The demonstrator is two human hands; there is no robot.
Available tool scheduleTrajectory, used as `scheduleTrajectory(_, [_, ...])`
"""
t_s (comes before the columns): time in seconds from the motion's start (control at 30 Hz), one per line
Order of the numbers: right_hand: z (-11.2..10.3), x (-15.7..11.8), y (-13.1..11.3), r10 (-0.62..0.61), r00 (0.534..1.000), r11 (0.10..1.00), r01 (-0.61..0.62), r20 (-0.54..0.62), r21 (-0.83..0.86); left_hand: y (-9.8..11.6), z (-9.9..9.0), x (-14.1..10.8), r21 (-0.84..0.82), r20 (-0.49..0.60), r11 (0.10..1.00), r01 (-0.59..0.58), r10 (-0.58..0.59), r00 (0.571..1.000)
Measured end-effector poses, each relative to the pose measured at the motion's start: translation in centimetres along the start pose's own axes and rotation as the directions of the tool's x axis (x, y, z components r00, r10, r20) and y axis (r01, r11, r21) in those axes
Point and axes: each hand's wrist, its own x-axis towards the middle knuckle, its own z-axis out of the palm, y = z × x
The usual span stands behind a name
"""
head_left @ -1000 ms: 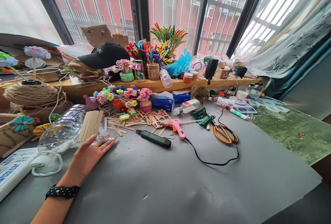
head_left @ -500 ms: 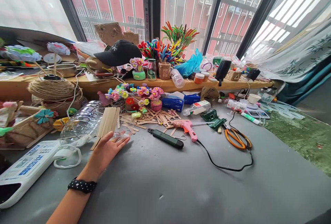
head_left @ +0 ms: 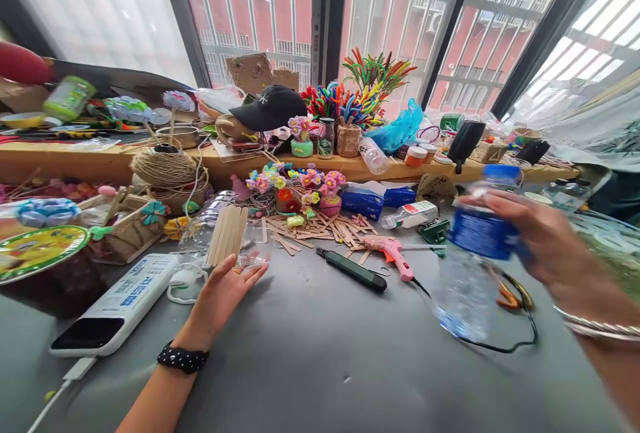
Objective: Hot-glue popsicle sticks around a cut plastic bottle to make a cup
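Observation:
My left hand [head_left: 225, 290] is palm up with its fingers stretched out, against the foot of a panel of craft sticks [head_left: 229, 236] that stands at a slant. Clear plastic [head_left: 249, 260] shows behind those fingers; whether it joins the panel I cannot tell. On the right, my right hand [head_left: 547, 240] is wrapped round the upper part of a clear water bottle [head_left: 465, 286] with a blue label and blue cap. The bottle is upright, slightly tilted and blurred, in front of the scissors [head_left: 510, 293].
Loose craft sticks [head_left: 325, 230] lie mid-table. Closer in are a dark green pen-like tool [head_left: 353, 270] and a pink glue gun [head_left: 393, 256] with a black cord. A white power bank [head_left: 120, 300] and a round tub [head_left: 45, 266] stand left. Pipe-cleaner flowers [head_left: 295, 186] line the back.
My right hand has come into view from the right with the blue-labelled bottle. The view has turned left, showing the tub. My left hand stays by the stick panel.

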Motion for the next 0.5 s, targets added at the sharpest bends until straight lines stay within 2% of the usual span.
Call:
scheduleTrajectory(0.03, [2.1, 0.8, -0.2, 0.03, 0.993, 0.991, -0.044, 0.113, 0.128, 0.1, -0.2, -0.1, -0.01, 0.002, 1.0, -0.013, 0.013, 1.0])
scheduleTrajectory(0.07, [4.3, 1.6, -0.5, 0.011, 0.984, 0.976, -0.049, 0.176, 0.213, 0.1, -0.3, -0.3, -0.022, 0.008, 0.999, -0.027, 0.028, 1.0])
scheduleTrajectory(0.13, [8.6, 2.9, -1.3, -0.101, 0.981, 0.95, 0.047, 0.164, 0.309, 0.2, -0.6, -0.4, -0.046, 0.033, 0.998, -0.047, 0.049, 0.998])
scheduleTrajectory(0.23, [14.1, 4.0, -2.5, -0.169, 0.965, 0.936, 0.095, 0.198, 0.338, 0.1, -1.0, -0.6, -0.064, 0.054, 0.997, -0.037, 0.04, 0.998])
scheduleTrajectory(0.33, [18.3, 4.6, -3.3, -0.244, 0.945, 0.917, 0.152, 0.218, 0.369, 0.0, -1.5, -0.7, -0.079, 0.093, 0.996, -0.031, 0.038, 0.995])
scheduleTrajectory(0.5, [23.7, 4.8, -3.9, -0.261, 0.915, 0.901, 0.116, 0.308, 0.419, 0.4, -1.9, -1.3, -0.167, 0.247, 0.985, -0.03, 0.071, 0.966])
